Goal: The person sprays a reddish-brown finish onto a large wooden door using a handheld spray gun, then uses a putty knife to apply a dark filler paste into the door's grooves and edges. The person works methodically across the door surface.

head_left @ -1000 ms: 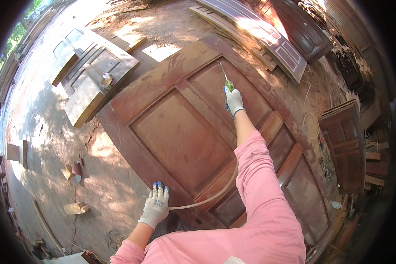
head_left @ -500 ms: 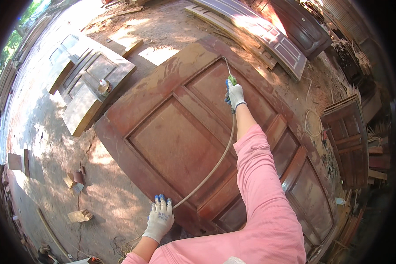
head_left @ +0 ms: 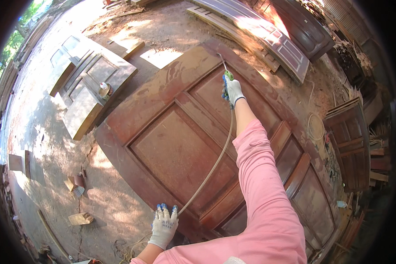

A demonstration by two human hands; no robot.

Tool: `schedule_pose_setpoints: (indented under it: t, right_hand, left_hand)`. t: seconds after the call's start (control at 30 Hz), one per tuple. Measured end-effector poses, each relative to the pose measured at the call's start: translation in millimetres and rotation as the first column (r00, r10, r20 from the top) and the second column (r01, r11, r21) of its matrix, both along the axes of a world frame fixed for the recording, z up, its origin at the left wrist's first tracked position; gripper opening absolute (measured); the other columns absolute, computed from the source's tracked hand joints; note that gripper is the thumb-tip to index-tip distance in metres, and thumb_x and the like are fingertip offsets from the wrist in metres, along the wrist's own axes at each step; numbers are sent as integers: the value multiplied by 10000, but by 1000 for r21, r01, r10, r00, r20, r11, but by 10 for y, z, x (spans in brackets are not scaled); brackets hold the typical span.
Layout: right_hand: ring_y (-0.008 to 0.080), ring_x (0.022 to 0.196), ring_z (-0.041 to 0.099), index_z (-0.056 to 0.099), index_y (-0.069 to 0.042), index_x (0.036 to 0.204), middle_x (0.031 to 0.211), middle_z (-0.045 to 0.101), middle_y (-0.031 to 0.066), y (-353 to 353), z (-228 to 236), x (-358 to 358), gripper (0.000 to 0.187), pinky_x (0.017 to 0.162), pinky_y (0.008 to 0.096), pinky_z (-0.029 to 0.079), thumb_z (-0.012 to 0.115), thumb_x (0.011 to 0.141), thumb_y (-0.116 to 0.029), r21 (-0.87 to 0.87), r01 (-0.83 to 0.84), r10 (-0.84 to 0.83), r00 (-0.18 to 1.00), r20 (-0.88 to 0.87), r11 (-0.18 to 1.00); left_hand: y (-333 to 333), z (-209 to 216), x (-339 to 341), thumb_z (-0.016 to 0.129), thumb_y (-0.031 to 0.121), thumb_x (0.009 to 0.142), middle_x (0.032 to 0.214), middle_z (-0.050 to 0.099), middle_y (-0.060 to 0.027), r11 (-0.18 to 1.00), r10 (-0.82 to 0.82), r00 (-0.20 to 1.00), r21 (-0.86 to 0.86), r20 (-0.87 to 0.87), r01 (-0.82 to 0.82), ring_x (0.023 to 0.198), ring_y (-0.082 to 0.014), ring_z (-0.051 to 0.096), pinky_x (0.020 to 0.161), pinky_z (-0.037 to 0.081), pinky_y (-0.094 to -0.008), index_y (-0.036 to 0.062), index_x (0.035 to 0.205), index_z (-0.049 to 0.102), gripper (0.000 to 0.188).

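Observation:
My right hand (head_left: 234, 89), in a white glove with blue fingertips, is closed around a green air blow gun (head_left: 229, 75). Its thin metal nozzle (head_left: 223, 60) points at the far part of a large reddish-brown panelled wooden door (head_left: 182, 152) lying flat before me. From the gun a hose (head_left: 215, 165) curves back across the panels toward my left hand (head_left: 164, 225). That gloved hand lies on the door's near-left edge, fingers stretched out and apart. Beside its index finger the hose runs past, and its further course is hidden. Dusty, pale patches mark the door's surface.
Another panelled door (head_left: 100, 70) lies at the left with a small container (head_left: 104, 89) on it. More doors (head_left: 273, 42) are stacked at the far right, and one (head_left: 348, 143) leans at the right. A coiled hose (head_left: 315, 126) and wood scraps (head_left: 80, 218) lie on the ground.
My right hand has shifted slightly left with the blow gun, and the nozzle tip has swung left along the door's far frame. My left hand stays at the door edge.

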State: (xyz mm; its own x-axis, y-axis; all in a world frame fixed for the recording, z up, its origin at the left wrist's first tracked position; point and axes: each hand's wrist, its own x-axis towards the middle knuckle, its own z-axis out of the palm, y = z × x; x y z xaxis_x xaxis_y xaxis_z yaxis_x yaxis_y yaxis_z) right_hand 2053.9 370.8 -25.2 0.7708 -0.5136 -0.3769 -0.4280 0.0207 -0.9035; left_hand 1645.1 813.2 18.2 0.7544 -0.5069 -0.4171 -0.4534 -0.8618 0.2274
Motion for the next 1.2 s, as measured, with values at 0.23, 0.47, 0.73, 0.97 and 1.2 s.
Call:
schedule_pose_setpoints:
  t: [0.23, 0.47, 0.73, 0.97, 1.2]
  right_hand:
    - [206, 437, 576, 607, -61, 890, 594, 578, 57, 104, -4, -238, 522, 357, 329, 386, 632, 976, -575, 67, -56, 57, 998, -26, 996]
    - [195, 425, 574, 632, -76, 872, 597, 588, 48, 153, 111, -350, 502, 353, 323, 392, 632, 977, -567, 90, -210, 216, 974, -65, 973]
    - [207, 426, 561, 611, -60, 849, 598, 593, 71, 180, 46, 28, 522, 387, 359, 456, 683, 942, -569, 104, -157, 161, 987, -26, 982]
    - [214, 398, 553, 573, -78, 758, 564, 562, 73, 385, -60, 327, 517, 357, 367, 427, 663, 967, -543, 101, -98, 98, 995, 3, 990]
    - [203, 430, 580, 618, -60, 841, 585, 593, 54, 448, -24, 145, 531, 369, 335, 411, 656, 959, -577, 83, -300, 303, 952, -30, 950]
  left_hand:
    - [41, -56, -4, 659, 294, 924, 1385, 551, -372, 999, -27, 995, -38, 92, 31, 1313, -510, 539, 1103, 461, -519, 116, 1421, 603, 531]
    - [56, -116, -15, 636, 246, 914, 1353, 581, -366, 999, -21, 989, -42, 148, 28, 1276, -502, 576, 1079, 486, -517, 128, 1379, 643, 480]
    - [27, -112, -22, 643, 267, 914, 1346, 585, -366, 999, -17, 988, -35, 151, 22, 1264, -509, 580, 1067, 494, -518, 122, 1366, 650, 475]
    - [14, -91, -25, 660, 291, 910, 1338, 580, -380, 999, -4, 991, -43, 132, 10, 1266, -525, 570, 1074, 487, -523, 129, 1390, 633, 507]
    - [16, -39, -12, 555, 223, 947, 1369, 569, -384, 997, 10, 996, -71, 94, -3, 1294, -520, 564, 1078, 489, -531, 139, 1419, 617, 484]
